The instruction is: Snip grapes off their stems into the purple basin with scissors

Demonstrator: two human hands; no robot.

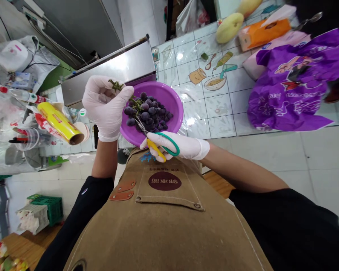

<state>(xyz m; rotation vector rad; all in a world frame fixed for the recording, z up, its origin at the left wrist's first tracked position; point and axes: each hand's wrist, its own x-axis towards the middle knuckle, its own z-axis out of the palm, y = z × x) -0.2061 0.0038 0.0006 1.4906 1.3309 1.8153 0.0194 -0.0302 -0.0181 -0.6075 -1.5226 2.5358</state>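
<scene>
My left hand (106, 105), in a white glove, pinches the green stem (115, 85) of a bunch of grapes over the left rim of a purple basin (173, 98). A few dark grapes (130, 111) hang from that stem. My right hand (172, 145), also gloved, grips scissors (155, 145) with one yellow and one green handle. Their metal blades point up and left at the stem between the grapes; whether they touch it I cannot tell. Many loose dark grapes (155, 113) lie in the basin.
A purple plastic bag (288, 86), an orange tissue pack (264, 34) and yellowish melons (229, 28) lie on the right of the tiled-pattern counter (217, 124). Behind the basin stands a metal box (110, 67). At left are a yellow roll (60, 123) and a bottle (24, 95).
</scene>
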